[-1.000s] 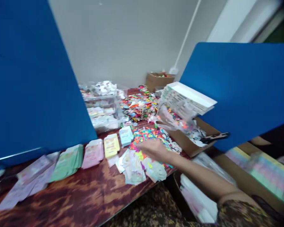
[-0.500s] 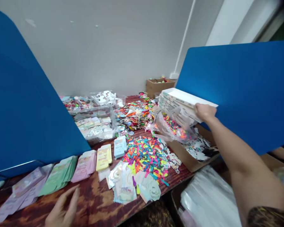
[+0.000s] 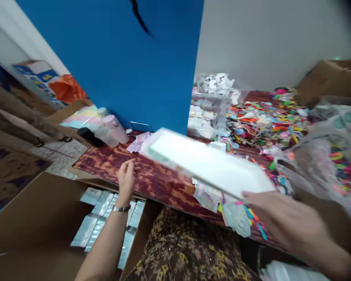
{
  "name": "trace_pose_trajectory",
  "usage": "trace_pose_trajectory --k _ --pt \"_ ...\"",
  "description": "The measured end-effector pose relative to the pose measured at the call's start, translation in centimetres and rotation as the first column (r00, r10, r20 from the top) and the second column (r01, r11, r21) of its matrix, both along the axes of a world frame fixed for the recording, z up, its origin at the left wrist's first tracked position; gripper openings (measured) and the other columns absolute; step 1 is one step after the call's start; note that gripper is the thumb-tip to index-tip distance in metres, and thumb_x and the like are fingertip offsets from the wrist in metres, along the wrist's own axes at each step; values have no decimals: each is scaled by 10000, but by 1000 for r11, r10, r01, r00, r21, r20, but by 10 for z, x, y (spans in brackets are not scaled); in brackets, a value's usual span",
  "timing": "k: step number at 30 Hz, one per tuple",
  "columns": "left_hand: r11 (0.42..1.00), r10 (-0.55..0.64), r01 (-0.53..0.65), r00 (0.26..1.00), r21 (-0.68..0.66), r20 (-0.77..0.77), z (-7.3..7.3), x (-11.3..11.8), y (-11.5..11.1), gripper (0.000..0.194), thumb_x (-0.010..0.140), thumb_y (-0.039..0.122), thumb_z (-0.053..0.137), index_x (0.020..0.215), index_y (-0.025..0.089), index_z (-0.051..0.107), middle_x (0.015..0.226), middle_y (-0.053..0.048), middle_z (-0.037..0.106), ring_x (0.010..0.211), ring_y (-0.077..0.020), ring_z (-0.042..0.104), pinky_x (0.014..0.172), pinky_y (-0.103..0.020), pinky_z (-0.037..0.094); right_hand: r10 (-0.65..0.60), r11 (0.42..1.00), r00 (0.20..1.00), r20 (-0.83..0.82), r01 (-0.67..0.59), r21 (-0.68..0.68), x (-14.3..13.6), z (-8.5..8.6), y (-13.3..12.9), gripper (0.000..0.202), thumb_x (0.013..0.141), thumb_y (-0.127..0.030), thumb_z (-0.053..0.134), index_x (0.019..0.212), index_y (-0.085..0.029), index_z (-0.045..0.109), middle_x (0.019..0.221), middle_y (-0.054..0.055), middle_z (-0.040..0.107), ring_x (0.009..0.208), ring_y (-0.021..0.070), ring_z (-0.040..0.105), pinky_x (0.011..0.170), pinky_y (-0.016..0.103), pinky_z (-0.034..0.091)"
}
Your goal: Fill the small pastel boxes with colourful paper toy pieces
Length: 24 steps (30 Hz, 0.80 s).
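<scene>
Long white tray (image 3: 204,160) held over a crowded table (image 3: 160,181)

The blurred tray slants across the tabletop, its near end gripped by the right hand (image 3: 283,212), thumb above, other fingers hidden. Supported at one end only, it could dip and sweep the pale packets (image 3: 206,195) out of place. The left hand (image 3: 126,177), near the table's front edge, is loosely curled, apparently empty. An open cardboard box (image 3: 20,210) contains silvery packs (image 3: 90,230); a smaller clear bin (image 3: 222,113) holds pale cards (image 3: 201,114).
</scene>
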<state>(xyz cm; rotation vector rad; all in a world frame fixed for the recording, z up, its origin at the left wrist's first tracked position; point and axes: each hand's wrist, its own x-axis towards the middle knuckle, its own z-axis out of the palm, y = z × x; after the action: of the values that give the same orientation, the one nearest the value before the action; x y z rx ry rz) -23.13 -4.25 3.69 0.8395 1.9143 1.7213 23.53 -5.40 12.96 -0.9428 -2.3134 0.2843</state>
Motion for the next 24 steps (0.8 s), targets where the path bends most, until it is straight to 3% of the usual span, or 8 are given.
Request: trace_pose_trajectory --k 1,4,7,9,12,17,21,24 --pt "996 83 -83 996 26 23 1 -17 -6 439 774 555 571 975 168 619 802 -36 674 606 -127 636 585 -254 527 123 992 989 81 -124 4 -30 -7 -4 335 950 -234 539 1242 -359 643 1121 13 740 917 208 707 822 369 577" --pt "950 300 -303 953 79 46 6 -64 -31 370 775 509 534 941 179 559 744 5 619 547 -91 585 551 -225 506 265 957 945 191 -282 68 -112 -36 -6 327 967 -139 443 1170 -256 671 1059 44 748 838 184 687 715 325 565" --pt "898 432 -429 902 101 -5 10 -92 -56 319 775 455 548 933 178 542 744 14 606 553 -75 567 547 -197 488 294 927 886 358 -355 118 -182 -78 -5 268 937 -88 459 1062 -174 680 965 79 736 776 199 654 625 330 542" --pt "897 440 -433 894 90 -80 9 -98 -66 319 792 445 545 952 169 553 761 3 620 578 -82 579 562 -202 494 284 927 849 446 -362 100 -222 -106 -6 212 913 -90 519 1058 -144 664 869 77 715 742 209 637 575 331 524" --pt "942 329 -334 914 21 -236 3 -95 -62 346 826 455 532 991 156 585 787 -22 645 637 -118 613 614 -243 524 340 914 813 473 -404 38 -261 -136 -8 252 919 -174 587 1167 -146 615 958 97 710 824 218 639 611 326 530" --pt "974 -103 -15 857 -224 -504 0 -83 2 329 861 398 559 1079 171 651 980 -75 698 885 -200 663 806 -314 547 395 880 886 244 -441 176 -263 -143 -6 334 961 -294 557 1279 -192 578 1241 111 667 1065 237 615 792 351 534" --pt "885 -412 135 671 -445 -617 2 -85 84 492 829 294 633 1294 141 579 1251 -137 623 1185 -298 559 1073 -417 412 346 897 921 182 -381 224 -245 -142 2 298 954 -178 525 1239 -199 610 1206 90 691 1059 218 615 850 340 518" --pt "797 -566 164 543 -582 -621 -2 -89 135 686 817 320 671 1426 97 448 1413 -195 492 1333 -357 423 1151 -466 306 322 915 915 244 -367 170 -238 -148 5 299 923 -266 592 1214 -200 615 1203 99 686 1085 261 600 904 416 509"
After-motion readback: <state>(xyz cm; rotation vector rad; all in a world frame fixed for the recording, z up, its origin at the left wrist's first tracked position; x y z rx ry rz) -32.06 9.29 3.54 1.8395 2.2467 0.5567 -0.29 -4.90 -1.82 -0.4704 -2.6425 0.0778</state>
